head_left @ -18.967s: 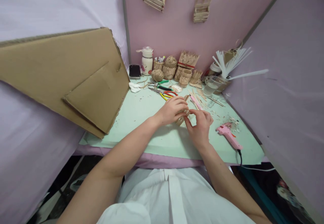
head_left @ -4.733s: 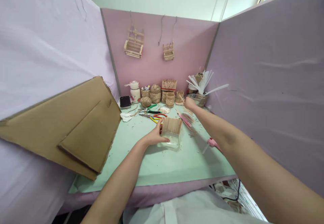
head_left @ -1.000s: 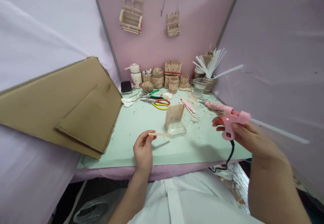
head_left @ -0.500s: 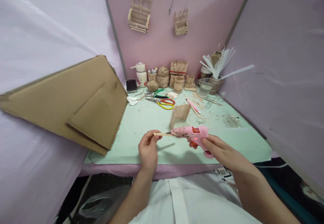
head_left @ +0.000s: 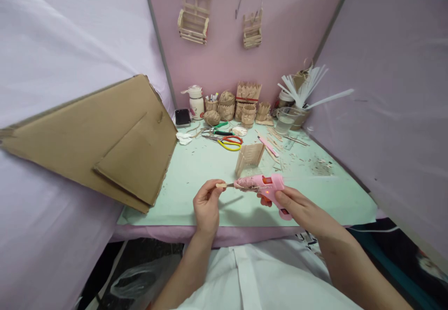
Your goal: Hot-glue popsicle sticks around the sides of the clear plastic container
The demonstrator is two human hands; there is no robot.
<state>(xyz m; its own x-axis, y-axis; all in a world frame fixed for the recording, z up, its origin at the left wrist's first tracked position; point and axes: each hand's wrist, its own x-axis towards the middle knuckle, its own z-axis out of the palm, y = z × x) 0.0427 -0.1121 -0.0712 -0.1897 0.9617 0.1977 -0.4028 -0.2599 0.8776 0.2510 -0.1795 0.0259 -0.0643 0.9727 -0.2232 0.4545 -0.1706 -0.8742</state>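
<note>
Between the thumb and fingers of my left hand (head_left: 207, 203) is a pale wooden craft stick (head_left: 221, 185), lying roughly level above the table. My right hand (head_left: 292, 201) is wrapped round the handle of a pink hot glue gun (head_left: 261, 184), fingers at its orange trigger. The gun's dark nozzle points left and is at the stick; whether it touches cannot be made out. A clear glue stick (head_left: 308, 178) juts from the gun's back. Just behind the gun, a small panel structure of wooden sticks (head_left: 249, 158) stands on the table.
Scissors (head_left: 229, 144), green-handled pliers (head_left: 222, 131) and a pink cutter (head_left: 268, 146) lie behind. Loose sticks and scraps cover the right side. A twine ball (head_left: 212, 117), white bottle (head_left: 196, 102) and water cup (head_left: 285, 121) line the back. Cardboard (head_left: 119, 142) leans at left.
The glue gun has moved slightly left along the stick, its nozzle now closer to my left fingers. My left hand holds nearly the same place.
</note>
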